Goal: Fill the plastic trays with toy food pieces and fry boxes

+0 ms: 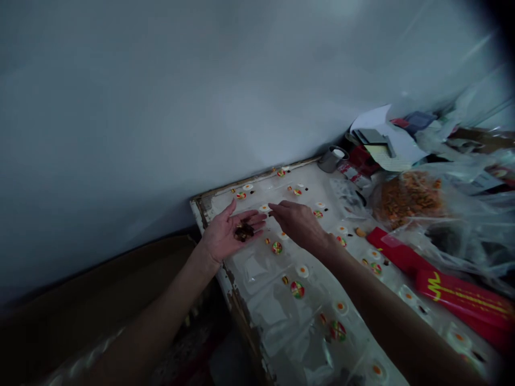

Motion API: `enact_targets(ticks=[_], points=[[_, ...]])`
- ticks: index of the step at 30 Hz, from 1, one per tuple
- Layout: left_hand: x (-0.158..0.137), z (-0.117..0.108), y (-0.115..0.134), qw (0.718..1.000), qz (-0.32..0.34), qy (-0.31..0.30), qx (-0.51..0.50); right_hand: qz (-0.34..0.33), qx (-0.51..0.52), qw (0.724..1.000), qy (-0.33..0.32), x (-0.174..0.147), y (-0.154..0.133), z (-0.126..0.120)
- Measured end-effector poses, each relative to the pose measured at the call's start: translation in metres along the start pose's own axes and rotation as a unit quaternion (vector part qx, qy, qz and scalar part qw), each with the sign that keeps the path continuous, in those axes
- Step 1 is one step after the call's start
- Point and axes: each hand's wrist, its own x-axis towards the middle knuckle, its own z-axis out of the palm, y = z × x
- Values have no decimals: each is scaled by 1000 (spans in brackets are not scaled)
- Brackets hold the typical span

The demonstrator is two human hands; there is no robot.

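My left hand [231, 233] is palm up with its fingers stretched out, over the left edge of the white table. A small heap of dark brown pieces [243, 231] rests in that palm. To its right, my right hand [295, 217] is closed in a pinch, its fingertips just past the left fingers; whatever they hold is too small to make out. Below and around both hands lie tiny fried-egg pieces [302, 271], round red, green and yellow discs [297, 290] and little burger-like pieces [285, 280], set out in groups on clear plastic bags [251, 268].
A grey cup [333, 160] stands at the back by the wall. On the right are a clear bag of orange bits [414, 198], red packets [462, 297] and heaped papers [386, 139]. The table's worn edge [237, 300] runs along the left, beside a brown box [120, 289].
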Motion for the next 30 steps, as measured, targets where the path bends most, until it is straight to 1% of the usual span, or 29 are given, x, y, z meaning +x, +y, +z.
enact_targets(ticks=[2, 4, 5, 6, 7, 9, 11, 12, 13, 14, 16, 18, 21, 24, 26, 28, 30], points=[[5, 6, -4, 1000, -23, -19, 5, -60, 60, 996, 23, 3, -10, -16], [10, 17, -8, 999, -45, -20, 13, -121, 74, 990, -6, 9, -17, -29], [13, 24, -11, 998, -55, -15, 17, -131, 72, 988, -26, 12, -17, -34], [15, 29, -14, 998, -62, -10, 20, -127, 76, 988, -41, 13, -15, -37], [16, 34, -16, 998, -65, -8, 22, -109, 94, 989, -42, 11, -11, -37], [16, 40, -22, 998, -61, -2, 25, -39, 179, 983, -14, -3, 2, -31], [14, 41, -28, 997, -58, 24, 35, 46, 288, 956, 22, -26, 17, -17], [12, 40, -30, 996, -59, 44, 45, 78, 333, 939, 34, -38, 24, -7], [10, 38, -33, 995, -61, 65, 54, 93, 360, 927, 40, -51, 29, 3], [8, 36, -36, 993, -64, 81, 60, 91, 373, 922, 46, -62, 34, 13], [5, 33, -41, 992, -63, 90, 62, 70, 365, 926, 58, -77, 40, 32], [4, 31, -46, 994, -65, 69, 55, 58, 336, 937, 75, -83, 43, 45], [5, 31, -52, 996, -72, 32, 43, 73, 308, 944, 94, -84, 48, 55], [7, 31, -56, 996, -77, 22, 40, 85, 309, 942, 97, -86, 53, 55], [7, 33, -58, 996, -77, 32, 38, 85, 299, 945, 101, -88, 52, 49], [7, 35, -60, 996, -66, 49, 32, 92, 292, 944, 125, -91, 44, 39], [6, 37, -62, 996, -56, 62, 30, 100, 315, 932, 147, -91, 28, 25]])
